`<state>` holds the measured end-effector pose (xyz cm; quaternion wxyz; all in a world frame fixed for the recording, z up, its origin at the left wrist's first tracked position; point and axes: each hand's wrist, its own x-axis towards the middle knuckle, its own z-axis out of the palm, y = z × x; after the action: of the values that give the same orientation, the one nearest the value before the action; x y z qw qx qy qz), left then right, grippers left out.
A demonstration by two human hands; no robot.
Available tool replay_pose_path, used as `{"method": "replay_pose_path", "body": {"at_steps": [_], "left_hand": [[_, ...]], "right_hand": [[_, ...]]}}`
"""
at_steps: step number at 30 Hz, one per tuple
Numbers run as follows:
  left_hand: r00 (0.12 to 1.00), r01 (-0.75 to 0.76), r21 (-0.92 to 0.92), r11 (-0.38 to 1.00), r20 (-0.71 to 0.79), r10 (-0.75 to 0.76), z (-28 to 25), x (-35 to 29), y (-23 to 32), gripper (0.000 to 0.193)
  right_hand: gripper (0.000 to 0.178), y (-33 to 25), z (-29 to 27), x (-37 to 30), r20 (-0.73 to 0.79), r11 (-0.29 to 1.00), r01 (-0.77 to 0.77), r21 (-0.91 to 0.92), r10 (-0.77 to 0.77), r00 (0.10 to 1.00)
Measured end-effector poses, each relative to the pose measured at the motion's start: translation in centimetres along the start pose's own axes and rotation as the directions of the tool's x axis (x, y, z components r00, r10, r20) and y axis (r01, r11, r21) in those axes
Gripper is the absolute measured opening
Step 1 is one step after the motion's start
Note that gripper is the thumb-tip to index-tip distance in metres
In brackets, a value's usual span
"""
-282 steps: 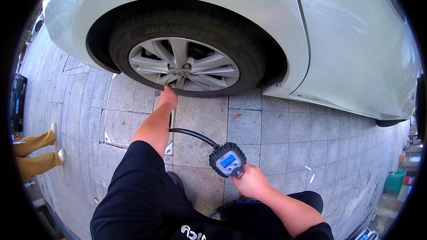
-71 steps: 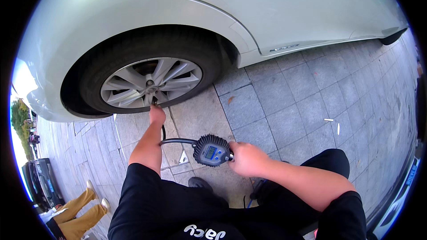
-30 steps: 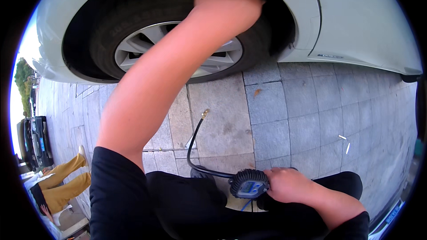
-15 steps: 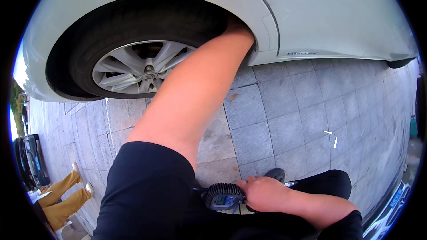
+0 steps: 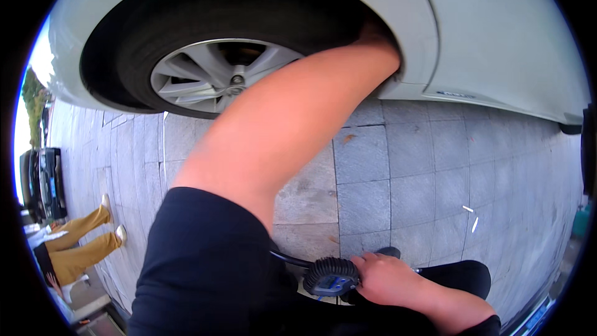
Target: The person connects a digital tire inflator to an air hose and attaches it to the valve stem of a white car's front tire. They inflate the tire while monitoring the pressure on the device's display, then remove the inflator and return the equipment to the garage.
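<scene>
My left forearm reaches across the wheel of a pale car and goes into the gap between the black tyre and the rear edge of the wheel arch. Beyond the wrist it sinks into dark shadow, so the fingers of my left hand are hidden. Low in the view, my right hand is closed around a tyre pressure gauge with a black ribbed rubber guard and a small display. A black hose leaves its left side and disappears behind my dark left sleeve.
The car's side panel spans the upper right. Grey paving slabs cover the ground, with two small white scraps on them. At the lower left is a person in tan trousers; parked cars stand beyond.
The view has shifted, so the wheel and car sit higher and farther right. My left arm stays inside the wheel arch. More of the hose shows beside the gauge, still in my right hand.
</scene>
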<state>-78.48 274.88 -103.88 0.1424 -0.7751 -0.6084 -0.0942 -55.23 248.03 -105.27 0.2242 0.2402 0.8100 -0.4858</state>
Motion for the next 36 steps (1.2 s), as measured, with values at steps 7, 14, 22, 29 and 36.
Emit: {"method": "replay_pose_path", "body": {"at_steps": [7,14,22,29,36], "left_hand": [[0.996,0.011,0.059,0.998,-0.092,-0.005,-9.9,-5.1,-7.2,0.032],[0.976,0.218,0.161,0.963,-0.064,-0.21,-15.9,-10.1,-16.0,0.032],[0.91,-0.029,0.054,0.998,-0.413,0.049,-14.4,-12.5,-19.7,0.022],[0.912,0.088,0.159,0.983,-0.411,-0.016,-12.7,-12.2,-20.7,0.023],[0.896,0.123,0.175,0.977,-0.444,-0.034,-12.4,-12.6,-20.5,0.024]], "right_hand": [[0.044,-1.1,-0.8,1.5,0.021,0.999,-0.047,-0.01,0.047,0.999],[0.042,-0.7,-1.8,3.4,0.003,0.991,-0.131,0.028,0.131,0.991],[0.037,1.2,-2.9,5.2,-0.059,0.987,-0.072,0.143,0.082,0.995],[0.041,1.8,-4.9,5.9,-0.029,0.984,-0.063,0.167,0.069,0.997],[0.04,2.3,-4.7,4.9,-0.041,0.979,-0.058,0.196,0.067,0.997]]}}
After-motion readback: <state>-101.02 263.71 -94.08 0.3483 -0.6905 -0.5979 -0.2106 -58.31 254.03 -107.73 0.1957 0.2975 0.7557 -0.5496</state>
